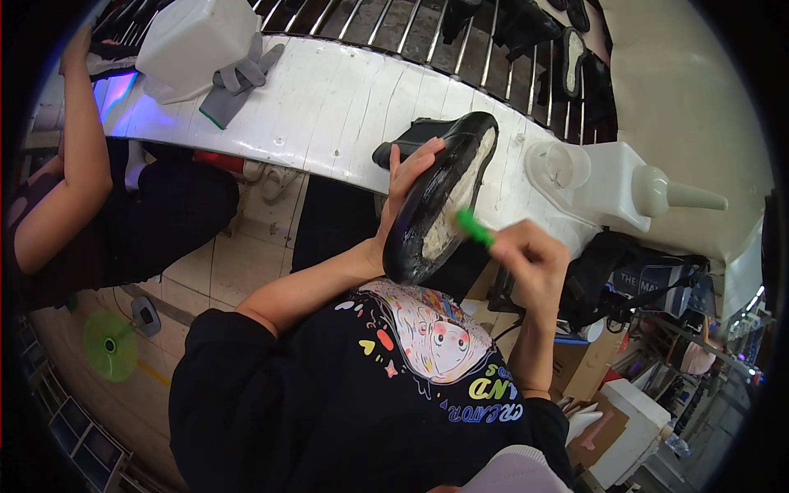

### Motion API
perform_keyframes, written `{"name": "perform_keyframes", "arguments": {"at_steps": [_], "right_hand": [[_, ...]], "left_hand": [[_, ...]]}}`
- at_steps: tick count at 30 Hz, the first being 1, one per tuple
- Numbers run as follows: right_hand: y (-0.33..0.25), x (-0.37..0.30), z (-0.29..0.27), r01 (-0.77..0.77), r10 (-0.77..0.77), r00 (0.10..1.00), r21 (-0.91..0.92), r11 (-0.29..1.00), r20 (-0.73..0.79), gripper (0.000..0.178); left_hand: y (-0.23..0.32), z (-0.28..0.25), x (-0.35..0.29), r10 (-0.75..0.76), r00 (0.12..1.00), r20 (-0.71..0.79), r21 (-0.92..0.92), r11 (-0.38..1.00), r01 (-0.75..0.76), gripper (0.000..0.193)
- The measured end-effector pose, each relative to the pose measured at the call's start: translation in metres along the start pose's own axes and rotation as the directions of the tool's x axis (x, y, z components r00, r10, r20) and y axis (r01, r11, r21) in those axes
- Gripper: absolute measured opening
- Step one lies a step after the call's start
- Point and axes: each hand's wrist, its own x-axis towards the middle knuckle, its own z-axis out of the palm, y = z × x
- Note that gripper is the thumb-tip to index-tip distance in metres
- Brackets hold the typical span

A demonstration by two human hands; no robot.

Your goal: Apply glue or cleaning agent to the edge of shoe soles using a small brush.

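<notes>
A black boot (412,215) is tilted with its underside facing me, above the front edge of the white bench. Pale, rough filling shows inside the sole's dark rim, and the boot's shaft points away to the left. My left hand (403,182) is closed around the boot's side, with its fingers spread along the upper. In my right hand (532,256) is a small green-handled brush (472,227), its tip at the pale underside. That hand is slightly blurred, and the bristles are hard to make out.
On the white bench (329,107) lie a grey glove (234,86), a white container (197,45), and a white nozzled bottle (616,189) beside a clear cup (567,167). Behind runs a roller conveyor (399,29) carrying black shoes. A co-worker's arm (82,164) is at left.
</notes>
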Motion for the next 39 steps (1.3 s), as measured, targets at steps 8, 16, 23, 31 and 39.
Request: {"name": "perform_keyframes", "arguments": {"at_steps": [8,16,23,31,39], "right_hand": [[-0.006,0.022,0.005,-0.023,0.005,0.972,-0.078,0.997,-0.235,0.007],[-0.040,0.011,0.002,0.309,-0.323,0.946,-0.210,0.927,-0.036,0.015],[-0.059,0.019,-0.009,0.435,-0.468,0.883,-0.314,0.844,-0.037,0.019],[-0.063,0.060,-0.036,0.637,-0.726,0.679,-0.576,0.512,0.105,0.028],[-0.077,0.083,-0.056,0.624,-0.605,0.739,-0.640,0.449,0.296,0.014]], "left_hand": [[0.011,-0.006,0.017,0.040,0.993,0.107,0.184,0.981,-0.059,0.091],[0.046,-0.038,0.061,-0.097,0.910,0.403,0.052,0.995,0.083,0.078],[0.062,-0.056,0.109,-0.223,0.688,0.690,0.119,0.973,0.196,0.091],[0.020,-0.046,0.160,-0.070,0.439,0.896,-0.080,0.946,0.314,0.074],[-0.028,-0.027,0.198,0.004,0.150,0.989,-0.081,0.856,0.510,0.072]]}}
